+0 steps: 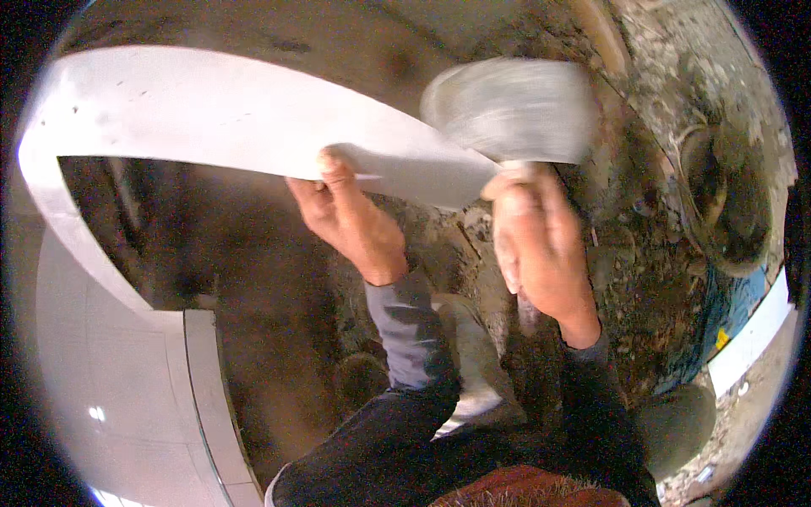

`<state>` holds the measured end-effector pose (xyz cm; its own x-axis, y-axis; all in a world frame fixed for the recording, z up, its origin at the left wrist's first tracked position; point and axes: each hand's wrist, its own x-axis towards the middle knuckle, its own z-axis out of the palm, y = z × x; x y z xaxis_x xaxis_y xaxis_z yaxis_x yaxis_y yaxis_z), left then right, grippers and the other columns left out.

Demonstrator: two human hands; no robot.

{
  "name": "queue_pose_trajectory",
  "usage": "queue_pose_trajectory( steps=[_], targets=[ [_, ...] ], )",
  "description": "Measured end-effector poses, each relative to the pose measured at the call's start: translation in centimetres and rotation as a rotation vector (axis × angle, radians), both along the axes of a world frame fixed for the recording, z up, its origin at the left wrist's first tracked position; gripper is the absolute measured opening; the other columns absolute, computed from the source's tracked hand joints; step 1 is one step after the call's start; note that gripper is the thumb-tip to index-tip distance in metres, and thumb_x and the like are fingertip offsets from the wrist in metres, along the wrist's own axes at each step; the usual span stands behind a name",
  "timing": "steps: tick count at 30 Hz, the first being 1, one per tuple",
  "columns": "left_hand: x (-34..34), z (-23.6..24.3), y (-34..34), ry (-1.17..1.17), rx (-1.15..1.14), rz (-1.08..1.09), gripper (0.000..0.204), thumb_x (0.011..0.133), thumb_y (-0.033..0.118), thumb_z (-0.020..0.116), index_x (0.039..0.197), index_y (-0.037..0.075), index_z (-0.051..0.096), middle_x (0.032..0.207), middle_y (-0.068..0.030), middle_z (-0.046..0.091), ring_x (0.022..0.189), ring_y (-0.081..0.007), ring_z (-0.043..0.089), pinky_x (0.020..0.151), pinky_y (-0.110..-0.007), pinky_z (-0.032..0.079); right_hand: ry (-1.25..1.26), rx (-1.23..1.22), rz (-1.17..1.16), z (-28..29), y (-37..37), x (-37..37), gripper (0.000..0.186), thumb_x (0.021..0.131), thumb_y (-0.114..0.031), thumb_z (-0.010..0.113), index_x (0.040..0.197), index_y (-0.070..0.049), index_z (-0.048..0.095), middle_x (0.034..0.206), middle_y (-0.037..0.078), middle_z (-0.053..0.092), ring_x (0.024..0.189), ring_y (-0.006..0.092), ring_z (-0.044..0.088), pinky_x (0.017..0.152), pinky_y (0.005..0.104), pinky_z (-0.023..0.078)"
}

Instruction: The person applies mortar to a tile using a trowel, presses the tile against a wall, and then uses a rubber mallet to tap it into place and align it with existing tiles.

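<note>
A long white strip [194, 101], like a board or tile, runs from the upper left toward the middle. My left hand [353, 215] is closed on its lower edge, thumb on top. My right hand [541, 245] grips the handle of a wide metal scraper [507, 110], whose grey, smeared blade is blurred just above the strip's right end, overlapping it in view. I cannot tell whether the blade touches the strip.
White tiled surfaces [110, 338] with a ledge fill the lower left. Dark, dirty ground lies below the strip. At the right are a round bucket-like container [726, 211], rubble, a blue sack-like item [731, 308] and a white piece [743, 338]. My legs show below.
</note>
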<state>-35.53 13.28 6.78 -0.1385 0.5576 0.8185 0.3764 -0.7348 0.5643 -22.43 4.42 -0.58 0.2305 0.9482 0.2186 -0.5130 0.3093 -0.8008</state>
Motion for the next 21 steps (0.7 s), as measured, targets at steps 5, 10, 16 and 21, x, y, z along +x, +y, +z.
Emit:
queue_pose_trajectory(
  steps=[5,10,16,21],
  targets=[
    [-1.3,0.3,0.4,-0.025,-0.077,-0.027,0.032,0.103,0.028,0.057,0.118,0.000,0.054,0.101,-0.0046,0.057,0.094,-0.0145,0.051,0.086,-0.031,0.042,-0.049,0.027,0.008,2.1,0.2,0.3,0.027,0.103,-0.022,0.055,0.117,0.001,0.057,0.096,0.013,0.066,0.081,0.0229,0.062,0.069,0.0330,0.048],
    [-0.9,0.7,0.3,-0.083,-0.116,-0.039,0.036,0.101,0.029,0.061,0.122,0.000,0.055,0.104,-0.0041,0.059,0.094,-0.0132,0.053,0.083,-0.029,0.043,0.160,0.076,-0.092,4.8,0.2,-0.2,0.034,0.108,-0.037,0.041,0.094,-0.007,0.050,0.056,-0.003,0.040,0.038,0.0057,0.036,0.033,0.0218,0.033],
    [-1.2,0.3,1.0,-0.109,-0.100,-0.065,0.037,0.101,0.028,0.061,0.123,0.000,0.055,0.102,-0.0035,0.060,0.091,-0.0122,0.053,0.080,-0.028,0.043,-0.200,0.130,-0.077,4.0,2.2,-0.2,0.023,0.106,-0.024,0.049,0.114,-0.004,0.055,0.070,-0.003,0.049,0.047,0.0042,0.040,0.041,0.0237,0.033],
    [-1.1,1.1,0.5,-0.066,-0.125,-0.047,0.032,0.101,0.025,0.059,0.123,0.001,0.055,0.101,-0.0016,0.059,0.089,-0.0104,0.052,0.078,-0.026,0.042,-0.409,0.236,-0.257,1.5,0.7,0.2,0.022,0.104,-0.018,0.051,0.119,-0.002,0.056,0.079,0.000,0.057,0.052,0.0054,0.044,0.045,0.0243,0.036]
  ],
)
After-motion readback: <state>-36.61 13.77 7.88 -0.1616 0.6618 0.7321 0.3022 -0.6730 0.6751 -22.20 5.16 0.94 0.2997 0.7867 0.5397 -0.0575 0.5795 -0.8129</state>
